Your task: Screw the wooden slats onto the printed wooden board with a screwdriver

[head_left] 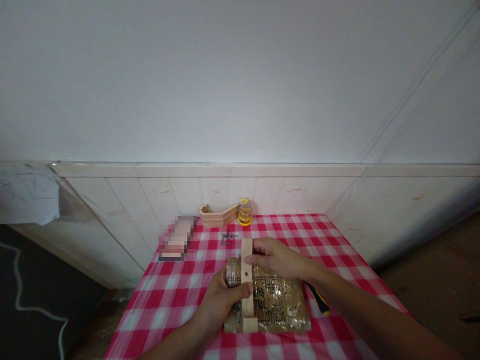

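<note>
A pale wooden bar [247, 270] with a small round hole stands lengthwise before me, a short crosspiece at its near end. My left hand [217, 301] grips its left side, the thumb pressed over the front face. Near the far end, my right hand [276, 257] pinches the bar between thumb and fingers. Below the bar lies a flat brown package [288, 302] in shiny clear wrap, with black printed marks. The left fingers behind the bar are partly hidden. Beside the package, partly under my right forearm, is a black and yellow tool handle [318, 300].
A red and white checked cloth [150, 305] covers the table. Several loose screws [227, 237] lie beyond the bar. Against the panelled wall rest a bent wooden piece [217, 218] and a yellow-capped clear container [245, 212]. A blurred-out flat object [178, 239] lies at the left edge.
</note>
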Available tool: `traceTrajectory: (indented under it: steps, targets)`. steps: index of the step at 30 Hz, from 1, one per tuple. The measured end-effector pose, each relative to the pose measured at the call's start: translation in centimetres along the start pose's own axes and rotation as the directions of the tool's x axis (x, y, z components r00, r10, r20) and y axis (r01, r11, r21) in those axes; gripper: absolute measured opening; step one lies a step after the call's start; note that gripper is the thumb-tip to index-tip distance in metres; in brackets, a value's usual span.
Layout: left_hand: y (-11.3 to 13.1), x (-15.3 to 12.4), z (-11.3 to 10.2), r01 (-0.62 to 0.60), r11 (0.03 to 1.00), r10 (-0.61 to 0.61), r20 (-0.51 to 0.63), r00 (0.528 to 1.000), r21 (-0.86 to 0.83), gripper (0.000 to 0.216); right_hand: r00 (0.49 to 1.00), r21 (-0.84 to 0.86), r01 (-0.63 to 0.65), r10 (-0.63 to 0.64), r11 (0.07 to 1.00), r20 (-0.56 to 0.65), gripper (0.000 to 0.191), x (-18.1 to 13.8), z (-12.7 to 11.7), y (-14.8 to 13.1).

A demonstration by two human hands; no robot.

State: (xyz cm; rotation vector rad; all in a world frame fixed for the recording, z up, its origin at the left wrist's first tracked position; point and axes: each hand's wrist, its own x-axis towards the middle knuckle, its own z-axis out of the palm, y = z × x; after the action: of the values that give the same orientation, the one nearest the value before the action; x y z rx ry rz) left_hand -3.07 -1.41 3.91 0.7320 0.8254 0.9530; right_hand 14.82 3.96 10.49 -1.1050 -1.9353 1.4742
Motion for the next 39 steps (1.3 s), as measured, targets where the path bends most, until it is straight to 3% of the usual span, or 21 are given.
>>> traceTrajectory:
  steps: [25, 32, 39]
  targets:
    - [0.3, -0.18, 0.29, -0.001, 0.999, 0.002, 0.041, 0.999, -0.033, 0.055, 1.0, -0.021, -0.01, 0.01, 1.0, -0.021, 0.007, -0.12, 0.02, -0.17]
    - [0.65, -0.3, 0.52, 0.018, 1.0, -0.018, -0.017, 1.0, -0.011, 0.055, 1.0, 0.004, -0.008, 0.008, 1.0, -0.015, 0.006, -0.18, 0.1, -0.12]
    - [0.47, -0.18, 0.39, 0.013, 1.0, -0.013, 0.002, 1.0, -0.022, 0.054, 1.0, 0.015, -0.007, 0.007, 1.0, -0.021, 0.008, -0.12, 0.07, 0.03]
